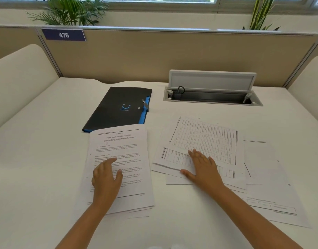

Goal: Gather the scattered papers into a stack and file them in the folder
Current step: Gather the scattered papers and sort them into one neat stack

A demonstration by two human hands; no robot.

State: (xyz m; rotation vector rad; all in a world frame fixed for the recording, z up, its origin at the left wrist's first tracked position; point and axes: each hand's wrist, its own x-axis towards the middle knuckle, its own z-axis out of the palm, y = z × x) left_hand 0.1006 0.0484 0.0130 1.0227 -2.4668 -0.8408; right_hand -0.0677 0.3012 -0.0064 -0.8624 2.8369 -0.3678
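on the white desk lie two groups of papers and one black folder. the folder, closed, with a blue edge and a small blue smiley print, lies toward the far edge, left of centre; its near corner is tucked just under the top of the left pile.

the left pile is a rough stack of text pages near the front edge, with at least three sheet edges showing at its bottom. the left hand rests on its top page, fingers loosely bent with their tips on the paper, gripping nothing.

the right group is a loose overlapping spread of table-printed sheets, about five or six that can be told apart, fanning toward the desk's right edge. the right hand lies flat on it, fingers straight and splayed, pressing down on the sheets.

the two hands are apart, one on each group.

at the far edge, right of the folder, one cable tray is sunk into the desk with its lid up. behind the beige partition, which carries one "476" label, stand two plants.
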